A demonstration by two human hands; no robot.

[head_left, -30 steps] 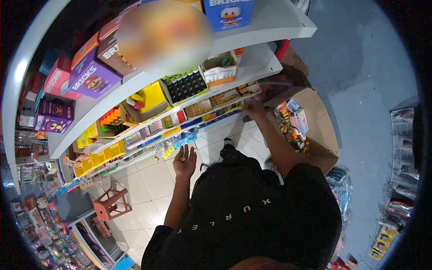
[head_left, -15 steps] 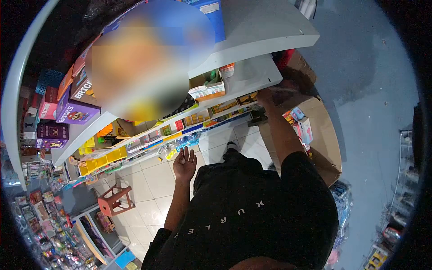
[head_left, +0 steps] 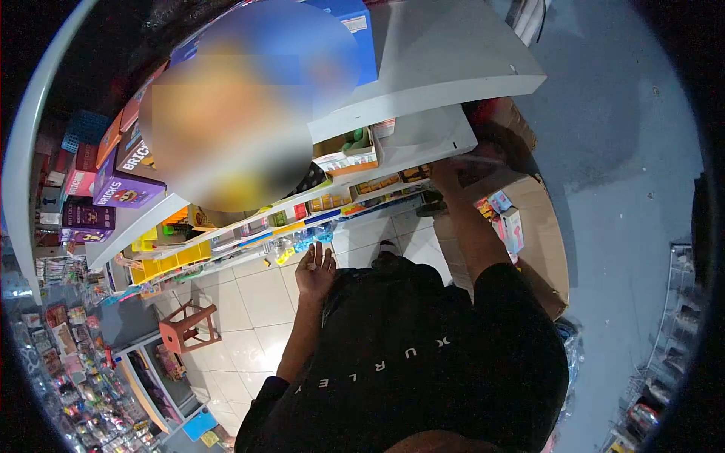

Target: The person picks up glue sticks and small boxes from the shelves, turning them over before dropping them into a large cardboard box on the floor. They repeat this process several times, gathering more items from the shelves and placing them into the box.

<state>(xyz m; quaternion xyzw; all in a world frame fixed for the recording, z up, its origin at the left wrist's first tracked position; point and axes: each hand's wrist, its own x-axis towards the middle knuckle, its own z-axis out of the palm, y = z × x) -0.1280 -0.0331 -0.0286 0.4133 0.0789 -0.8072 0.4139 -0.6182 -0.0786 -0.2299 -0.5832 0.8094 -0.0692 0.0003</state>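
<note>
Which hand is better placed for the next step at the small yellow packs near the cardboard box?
Probably the right hand: it is close to the yellow packs and the open cardboard box. The left hand is farther away.

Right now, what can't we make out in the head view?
Head view, all of these:
Right hand: fingers and any grip, lost behind the hand itself and in shadow.
Upper shelf: goods behind the blurred patch.
Open carton: some contents, behind the right forearm.
Rack at far right: cut off by the dark rim.
</note>
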